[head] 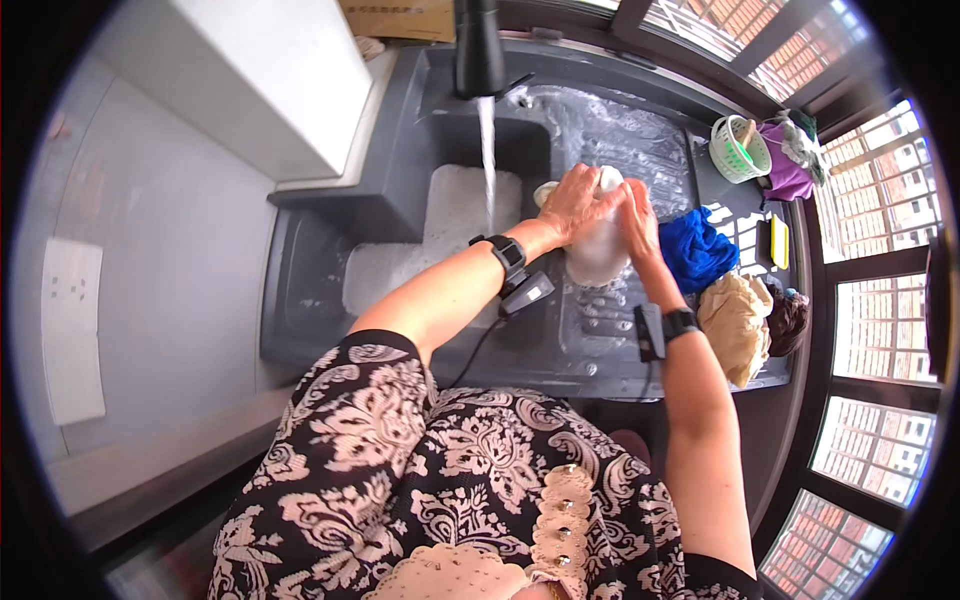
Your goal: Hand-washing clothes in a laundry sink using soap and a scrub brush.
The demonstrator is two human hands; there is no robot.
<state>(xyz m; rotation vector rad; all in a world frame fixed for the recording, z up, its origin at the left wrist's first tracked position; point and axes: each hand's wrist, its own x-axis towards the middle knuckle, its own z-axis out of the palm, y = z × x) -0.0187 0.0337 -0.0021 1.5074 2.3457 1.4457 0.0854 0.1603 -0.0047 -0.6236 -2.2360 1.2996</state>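
A white cloth (598, 259), partly blurred, is bunched under both hands on the ribbed washboard (592, 328) of a grey laundry sink. My left hand (576, 201) lies over the upper part of it, fingers curled around a bunched end. On the cloth's right side, my right hand (637, 221) presses in with its fingers close together. A stream of water (487, 150) runs from the black faucet (480, 56) into the basin (390, 225) at the left. Whitish, sudsy water stands in that basin.
Right of my hands lie a blue cloth (697, 251), a beige cloth (735, 322) and a dark brown cloth (787, 319). Near the window are a white plastic basket (739, 150), a purple garment (787, 161) and a yellow-edged item (780, 242). A white cabinet (262, 82) borders the left.
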